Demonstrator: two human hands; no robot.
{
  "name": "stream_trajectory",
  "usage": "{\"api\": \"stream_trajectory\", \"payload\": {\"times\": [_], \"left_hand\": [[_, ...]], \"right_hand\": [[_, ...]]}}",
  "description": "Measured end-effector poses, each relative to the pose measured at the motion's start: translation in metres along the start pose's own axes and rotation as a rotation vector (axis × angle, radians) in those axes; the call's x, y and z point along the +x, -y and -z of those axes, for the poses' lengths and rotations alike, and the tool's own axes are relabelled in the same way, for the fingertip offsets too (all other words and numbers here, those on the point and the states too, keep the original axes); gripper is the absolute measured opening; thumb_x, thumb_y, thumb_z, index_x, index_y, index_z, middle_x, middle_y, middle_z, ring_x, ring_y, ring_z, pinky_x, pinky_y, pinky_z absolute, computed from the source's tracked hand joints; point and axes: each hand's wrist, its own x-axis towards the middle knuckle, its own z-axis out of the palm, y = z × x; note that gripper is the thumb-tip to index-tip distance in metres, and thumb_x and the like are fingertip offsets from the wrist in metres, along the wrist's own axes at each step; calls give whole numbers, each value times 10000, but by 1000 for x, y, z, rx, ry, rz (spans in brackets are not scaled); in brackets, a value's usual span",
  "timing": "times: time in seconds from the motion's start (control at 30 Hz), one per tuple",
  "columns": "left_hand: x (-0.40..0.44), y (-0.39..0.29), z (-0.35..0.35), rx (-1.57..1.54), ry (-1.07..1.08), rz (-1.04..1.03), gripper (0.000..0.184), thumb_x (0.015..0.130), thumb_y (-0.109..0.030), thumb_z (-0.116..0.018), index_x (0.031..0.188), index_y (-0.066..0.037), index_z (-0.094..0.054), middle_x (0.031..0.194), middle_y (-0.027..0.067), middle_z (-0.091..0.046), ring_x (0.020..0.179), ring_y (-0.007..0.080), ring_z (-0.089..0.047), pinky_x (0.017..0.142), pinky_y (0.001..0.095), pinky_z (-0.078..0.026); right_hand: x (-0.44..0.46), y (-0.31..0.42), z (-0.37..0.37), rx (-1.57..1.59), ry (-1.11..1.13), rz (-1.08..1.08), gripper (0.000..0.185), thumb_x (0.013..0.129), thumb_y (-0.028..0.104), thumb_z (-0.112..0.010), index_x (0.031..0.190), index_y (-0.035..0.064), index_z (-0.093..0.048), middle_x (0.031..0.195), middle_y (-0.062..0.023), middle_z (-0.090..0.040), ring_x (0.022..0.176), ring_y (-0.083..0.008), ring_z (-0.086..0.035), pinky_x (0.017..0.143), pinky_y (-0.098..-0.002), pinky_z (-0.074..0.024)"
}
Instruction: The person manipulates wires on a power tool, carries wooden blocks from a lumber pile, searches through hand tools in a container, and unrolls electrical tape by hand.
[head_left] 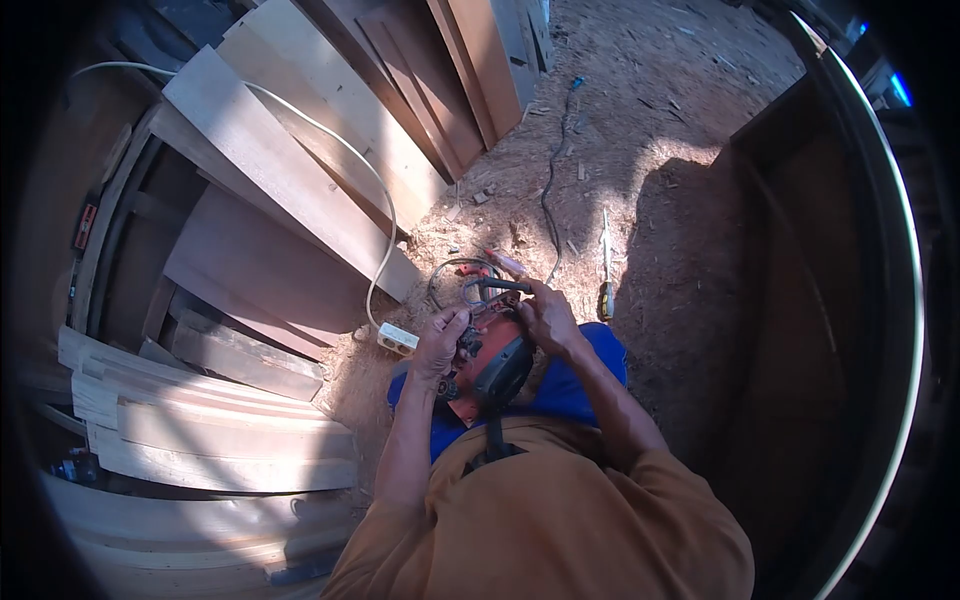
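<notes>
A red and black power tool (503, 362) lies between my knees, close to my body. My left hand (441, 343) has its fingers pinched at the tool's left side, on a small part or wire too small to name. At the tool's upper right, my right hand (545, 318) is closed round the end of a black cable sleeve (505, 285). Just beyond my hands a dark cable loops on the ground beside a red object (474, 270). A screwdriver (606, 300) with a yellow and black handle lies to the right.
Wooden boards (260, 160) lean and lie stacked at the left. A white power strip (398, 339) sits left of my left hand, its cord running over the boards. A black cable (547, 190) crosses the dusty ground ahead. A large dark wooden frame (790, 330) stands at the right.
</notes>
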Motion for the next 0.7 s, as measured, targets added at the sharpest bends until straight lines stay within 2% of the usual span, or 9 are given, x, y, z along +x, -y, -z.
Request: {"api": "stream_trajectory", "payload": {"times": [0.13,0.23,0.37,0.53,0.63,0.7], "left_hand": [[40,51,-12,-84,-29,14,293,1034,-326,-578,1092,-57,-679,785,41,-716,488,38,-558,422,191,-440],[60,92,-9,-144,-55,76,295,1031,-326,-587,1096,-52,-677,783,45,-716,487,42,-559,421,197,-441],[69,119,-6,-174,-81,177,293,1028,-321,-591,1097,-50,-677,789,48,-719,482,46,-554,420,204,-439],[82,154,16,-137,-32,252,293,1023,-320,-592,1082,-49,-686,809,46,-727,500,47,-554,434,215,-448],[87,163,30,-133,-39,291,306,1020,-334,-592,1066,-50,-696,833,37,-731,527,46,-563,447,216,-453],[92,164,37,-127,-12,251,315,1019,-341,-593,1069,-48,-699,861,38,-733,567,55,-585,487,220,-475]], "right_hand": [[23,-44,-8,-99,-26,-75,424,898,226,-620,1276,37,-577,1148,-275,-664,1044,-455,-640,945,-531,-494],[35,-76,-17,-163,79,-176,413,905,221,-592,1274,37,-579,1173,-272,-658,1060,-453,-640,940,-525,-501],[47,-127,-39,-231,224,-185,375,906,219,-568,1234,41,-601,1147,-260,-671,1069,-451,-641,936,-519,-505],[50,-147,-55,-204,344,-312,284,927,201,-542,1143,45,-640,1036,-244,-677,1009,-412,-648,887,-475,-503],[51,-149,-58,-212,362,-302,268,925,187,-544,1129,63,-666,1035,-234,-687,1016,-411,-653,895,-469,-508],[50,-150,-62,-244,311,-243,300,910,202,-533,1154,86,-666,1041,-235,-698,997,-422,-665,902,-502,-513]]}}
